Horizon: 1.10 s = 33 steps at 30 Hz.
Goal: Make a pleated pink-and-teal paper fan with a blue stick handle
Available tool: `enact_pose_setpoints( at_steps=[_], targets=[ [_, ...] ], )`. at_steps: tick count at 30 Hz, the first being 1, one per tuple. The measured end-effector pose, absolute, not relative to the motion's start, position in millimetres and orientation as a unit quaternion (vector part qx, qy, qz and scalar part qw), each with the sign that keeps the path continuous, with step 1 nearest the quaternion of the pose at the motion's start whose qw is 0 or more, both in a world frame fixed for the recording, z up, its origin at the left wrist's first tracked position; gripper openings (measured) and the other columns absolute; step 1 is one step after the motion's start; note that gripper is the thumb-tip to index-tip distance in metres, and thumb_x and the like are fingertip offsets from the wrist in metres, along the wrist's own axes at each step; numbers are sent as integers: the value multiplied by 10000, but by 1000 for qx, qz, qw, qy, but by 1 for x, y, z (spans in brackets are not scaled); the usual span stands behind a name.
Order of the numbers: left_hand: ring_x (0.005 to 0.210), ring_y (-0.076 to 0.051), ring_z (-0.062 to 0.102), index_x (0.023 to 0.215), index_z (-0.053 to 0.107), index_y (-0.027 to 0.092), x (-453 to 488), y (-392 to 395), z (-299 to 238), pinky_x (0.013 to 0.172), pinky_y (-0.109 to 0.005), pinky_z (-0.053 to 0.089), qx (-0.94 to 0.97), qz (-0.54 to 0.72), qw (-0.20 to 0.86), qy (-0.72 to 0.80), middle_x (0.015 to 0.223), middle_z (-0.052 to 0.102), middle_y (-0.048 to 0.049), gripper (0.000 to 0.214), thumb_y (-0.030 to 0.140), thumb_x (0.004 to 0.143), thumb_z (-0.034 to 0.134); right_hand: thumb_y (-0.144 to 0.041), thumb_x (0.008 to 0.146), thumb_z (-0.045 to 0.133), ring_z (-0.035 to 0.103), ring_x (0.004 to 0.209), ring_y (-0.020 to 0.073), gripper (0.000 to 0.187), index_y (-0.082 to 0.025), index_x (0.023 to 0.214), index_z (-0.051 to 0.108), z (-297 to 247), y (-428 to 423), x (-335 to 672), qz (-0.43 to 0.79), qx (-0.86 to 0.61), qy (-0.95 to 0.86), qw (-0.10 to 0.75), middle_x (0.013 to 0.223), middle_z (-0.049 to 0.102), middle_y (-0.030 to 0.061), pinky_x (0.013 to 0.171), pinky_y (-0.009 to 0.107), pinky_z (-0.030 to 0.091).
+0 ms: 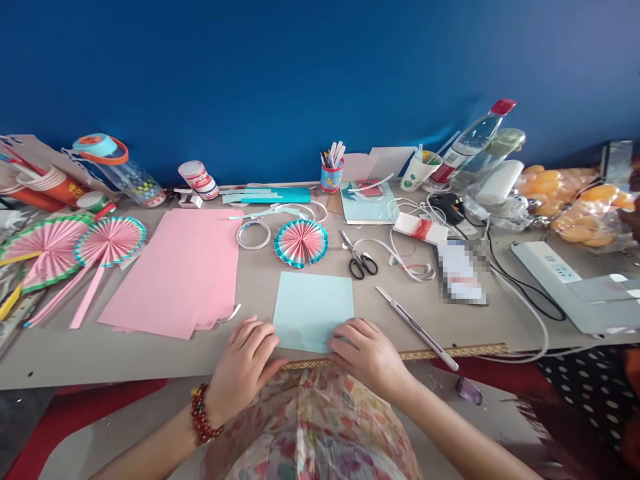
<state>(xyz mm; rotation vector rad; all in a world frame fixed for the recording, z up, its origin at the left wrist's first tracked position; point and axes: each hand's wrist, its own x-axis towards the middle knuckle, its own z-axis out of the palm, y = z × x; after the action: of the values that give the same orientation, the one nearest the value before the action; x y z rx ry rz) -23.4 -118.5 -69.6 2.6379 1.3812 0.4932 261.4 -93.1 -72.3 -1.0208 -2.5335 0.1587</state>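
Table (105,360), grey; pink sheets (185,267) left of centre. Pale blue paper (313,310) flat near the front edge; right hand (370,357) with bent fingers on its corner, pinching or not, cannot tell; left hand (244,359) loosely spread beside it. Pleated rosette (301,243) beyond; scissors (355,255).

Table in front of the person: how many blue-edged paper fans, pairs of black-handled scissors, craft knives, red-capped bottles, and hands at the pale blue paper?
Blue-edged paper fans: 2
Black-handled scissors: 1
Craft knife: 1
Red-capped bottle: 1
Hands at the pale blue paper: 2
Total: 7
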Motion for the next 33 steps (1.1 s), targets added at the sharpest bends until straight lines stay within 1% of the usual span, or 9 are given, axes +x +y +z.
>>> enact_pose_setpoints(
  at_steps=[2,6,10,15,20,25,28,31,33],
  targets=[
    [1060,-229,544,1089,614,168,-20,-111,-68,1085,-483,393,885,159,63,432,1107,627,-73,169,267,964,558,-206,949,570,580,819,180,130,-203,839,637,-73,-89,259,40,-344,-918,195,859,667,28,744,327,464],
    [1033,-208,553,1104,620,196,-15,-99,-71,1038,-429,436,911,149,70,379,1064,646,-40,164,172,963,537,-149,962,505,597,849,174,166,-198,888,646,-73,-88,262,16,-315,-926,206,824,660,35,782,322,457],
    [988,-204,564,1031,630,180,-13,-95,-75,992,-410,457,916,155,77,362,1004,651,-42,158,106,954,514,-152,952,500,597,903,197,149,-183,914,642,-76,-92,262,29,-318,-923,217,891,673,52,825,344,469],
    [928,-203,574,901,613,178,-11,-100,-71,820,-354,493,891,175,98,406,952,642,-46,134,125,961,506,-146,951,516,578,964,214,134,-177,869,618,-79,-98,257,53,-368,-902,220,937,668,56,904,361,470],
    [941,-194,587,921,599,185,-9,-106,-69,838,-346,491,868,196,118,441,984,646,-48,120,148,975,498,-186,980,518,583,946,202,145,-190,860,600,-76,-100,257,66,-411,-883,216,931,657,41,982,380,456],
    [988,-204,590,916,611,201,-11,-111,-74,856,-356,483,864,193,115,450,1027,645,-45,134,139,968,504,-212,966,561,593,919,189,104,-199,873,606,-79,-102,261,61,-400,-887,220,912,657,28,1043,395,441],
    [996,-207,582,907,609,204,-12,-112,-76,860,-360,478,862,193,117,454,1038,640,-45,140,139,968,501,-182,954,577,593,857,165,84,-204,882,615,-83,-102,263,55,-388,-891,230,878,659,10,1076,402,429],
    [988,-205,575,912,603,205,-12,-112,-76,853,-356,473,859,200,118,456,1033,635,-45,145,133,971,491,-162,947,582,589,819,153,87,-200,876,613,-85,-101,263,56,-379,-892,239,839,650,-1,1090,396,425],
    [962,-197,572,928,597,201,-12,-112,-75,842,-351,470,853,206,127,461,1020,630,-47,137,140,976,485,-168,955,572,594,838,157,98,-198,869,607,-85,-101,262,59,-387,-888,242,840,647,3,1072,383,439]
  ],
)
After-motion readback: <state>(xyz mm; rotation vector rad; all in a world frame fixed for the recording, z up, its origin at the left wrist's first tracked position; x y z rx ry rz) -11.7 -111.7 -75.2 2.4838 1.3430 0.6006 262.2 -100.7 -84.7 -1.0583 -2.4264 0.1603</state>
